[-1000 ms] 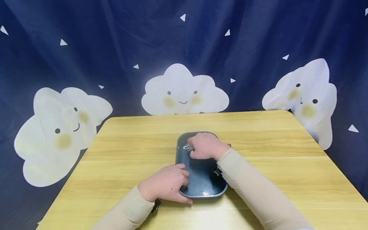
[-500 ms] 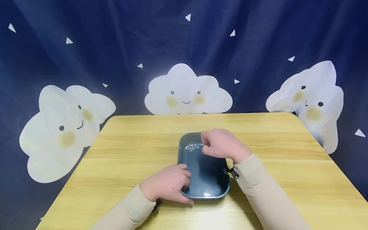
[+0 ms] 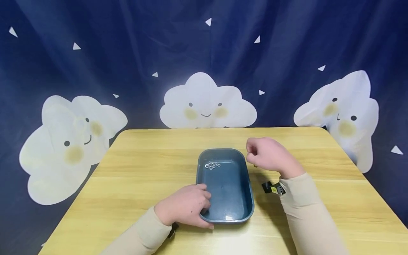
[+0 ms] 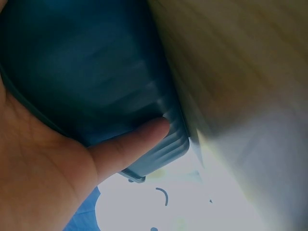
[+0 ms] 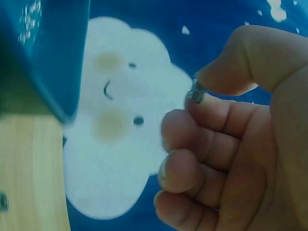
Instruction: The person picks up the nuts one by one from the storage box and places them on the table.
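A dark blue rectangular tray (image 3: 223, 187) rests on the table in the head view. My left hand (image 3: 188, 204) grips its near left corner, fingers over the rim and thumb (image 4: 130, 149) pressed along the outer wall in the left wrist view. Several shiny ring-shaped metal nuts (image 3: 211, 165) lie in the tray's far left part. My right hand (image 3: 271, 157) is over the table, right of the tray's far end. Between its thumb and index finger it pinches a small metal nut (image 5: 196, 91), seen in the right wrist view; the other fingers are curled.
A small metal piece (image 3: 255, 165) lies on the wooden table (image 3: 153, 163) under my right hand, just right of the tray. Behind the table hangs a dark blue curtain (image 3: 127, 42) with white clouds.
My right hand has moved from inside the tray over its right rim to the table side, uncovering the nuts in the tray. My left hand has stayed on the tray's corner.
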The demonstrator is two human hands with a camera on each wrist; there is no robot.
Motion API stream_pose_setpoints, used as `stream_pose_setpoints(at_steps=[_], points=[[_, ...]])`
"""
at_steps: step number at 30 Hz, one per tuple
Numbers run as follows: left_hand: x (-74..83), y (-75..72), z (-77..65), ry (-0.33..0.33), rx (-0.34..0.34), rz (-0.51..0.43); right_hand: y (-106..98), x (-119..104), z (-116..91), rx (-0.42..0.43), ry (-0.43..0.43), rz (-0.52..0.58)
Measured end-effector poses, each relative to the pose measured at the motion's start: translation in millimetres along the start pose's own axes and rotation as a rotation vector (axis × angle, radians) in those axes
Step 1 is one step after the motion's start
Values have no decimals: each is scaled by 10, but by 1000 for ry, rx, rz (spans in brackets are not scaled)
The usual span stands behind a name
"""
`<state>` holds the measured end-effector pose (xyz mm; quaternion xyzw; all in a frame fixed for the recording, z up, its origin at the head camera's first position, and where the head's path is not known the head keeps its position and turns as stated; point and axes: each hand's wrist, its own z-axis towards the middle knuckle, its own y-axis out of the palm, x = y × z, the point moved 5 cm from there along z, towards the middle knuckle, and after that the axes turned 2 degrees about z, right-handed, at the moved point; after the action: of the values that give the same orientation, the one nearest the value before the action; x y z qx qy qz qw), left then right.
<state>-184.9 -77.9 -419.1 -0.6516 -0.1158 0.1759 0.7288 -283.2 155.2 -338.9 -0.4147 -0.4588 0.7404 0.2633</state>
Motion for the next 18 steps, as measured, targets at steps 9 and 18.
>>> stream_pose_setpoints(at_steps=[9,18], points=[[-5,13,-15,1,10,-2,73,406,-30,-79,69,1],[-5,30,-1,6,6,-1,180,678,-45,-154,145,19]])
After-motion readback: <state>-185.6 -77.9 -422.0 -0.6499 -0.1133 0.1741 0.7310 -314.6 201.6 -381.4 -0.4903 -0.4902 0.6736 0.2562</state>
